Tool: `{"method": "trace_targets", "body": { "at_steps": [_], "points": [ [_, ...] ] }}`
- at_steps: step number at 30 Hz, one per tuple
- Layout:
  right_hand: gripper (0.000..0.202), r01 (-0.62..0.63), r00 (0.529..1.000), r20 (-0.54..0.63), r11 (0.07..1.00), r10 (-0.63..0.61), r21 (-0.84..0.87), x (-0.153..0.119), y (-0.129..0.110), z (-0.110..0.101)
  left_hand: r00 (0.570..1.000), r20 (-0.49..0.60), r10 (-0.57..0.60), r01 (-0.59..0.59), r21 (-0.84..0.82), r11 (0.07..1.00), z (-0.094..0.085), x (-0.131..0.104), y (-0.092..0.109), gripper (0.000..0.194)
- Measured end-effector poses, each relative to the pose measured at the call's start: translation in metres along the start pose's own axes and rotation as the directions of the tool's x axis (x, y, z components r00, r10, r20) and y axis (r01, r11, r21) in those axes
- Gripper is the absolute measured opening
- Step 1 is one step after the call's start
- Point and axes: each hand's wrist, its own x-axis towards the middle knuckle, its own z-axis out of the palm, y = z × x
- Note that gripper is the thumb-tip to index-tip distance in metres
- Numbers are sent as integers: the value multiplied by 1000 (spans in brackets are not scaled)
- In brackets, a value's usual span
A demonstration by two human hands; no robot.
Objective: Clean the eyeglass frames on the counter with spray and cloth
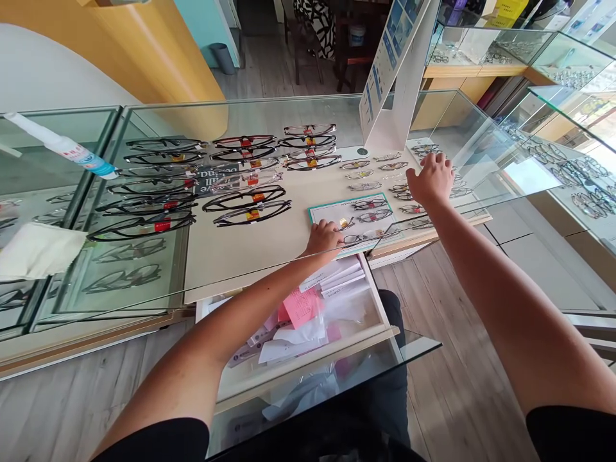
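Note:
My left hand is at the front of the display case, its fingers curled down at the end of a pair of eyeglasses. The fingertips are partly hidden. Those glasses lie on a white card with a teal border, beside other frames with dark rims. To the right, my right hand lies palm down with fingers apart, apparently on the glass top. Below and around it, several small eyeglasses show in the case.
Rows of dark eyeglasses with red and orange tags fill the left part of the case. A pulled-out drawer holds papers and packets below my left arm. A white tube, a cloth and a standing sign rest on the glass.

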Motion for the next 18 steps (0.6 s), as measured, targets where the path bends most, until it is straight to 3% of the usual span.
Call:
{"method": "trace_targets", "body": {
  "at_steps": [18],
  "points": [
    [36,-23,1000,-13,1000,23,4,-3,-6,-5,1000,21,0,1,-30,1000,-12,3,-2,19]
  ]
}}
